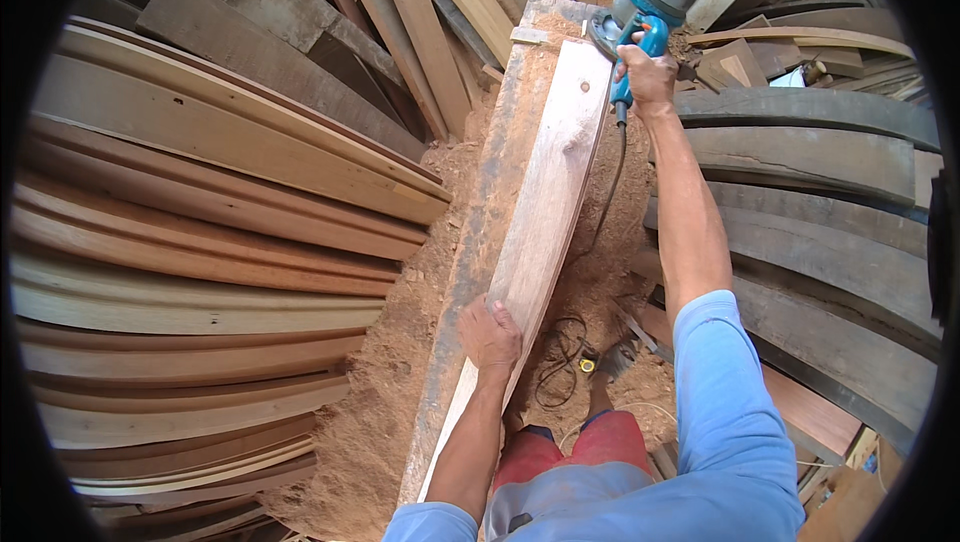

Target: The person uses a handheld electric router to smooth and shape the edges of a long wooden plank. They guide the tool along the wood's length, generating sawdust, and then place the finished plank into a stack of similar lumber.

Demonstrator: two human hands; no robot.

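A long pale wooden board (548, 182) with a dark knot lies lengthwise on a narrow, worn workbench (480, 197). My left hand (489, 335) grips the near part of this board from above, its thumb by the right edge. At the far end, my right hand (650, 77) is wrapped round the teal handle of a power router (655, 0) with a black motor housing. The router is tilted over, its round base at the board's far right corner. Whether its bit touches the wood is hidden. A dark cord hangs down from the handle.
Stacked planks (200, 192) line the left side, and curved grey boards (810, 157) line the right. Sawdust (370, 422) covers the floor. Beside my feet lie a coiled black cord (560, 362) and a yellow tape measure (587, 365). A small wood block (529, 36) sits at the bench's far end.
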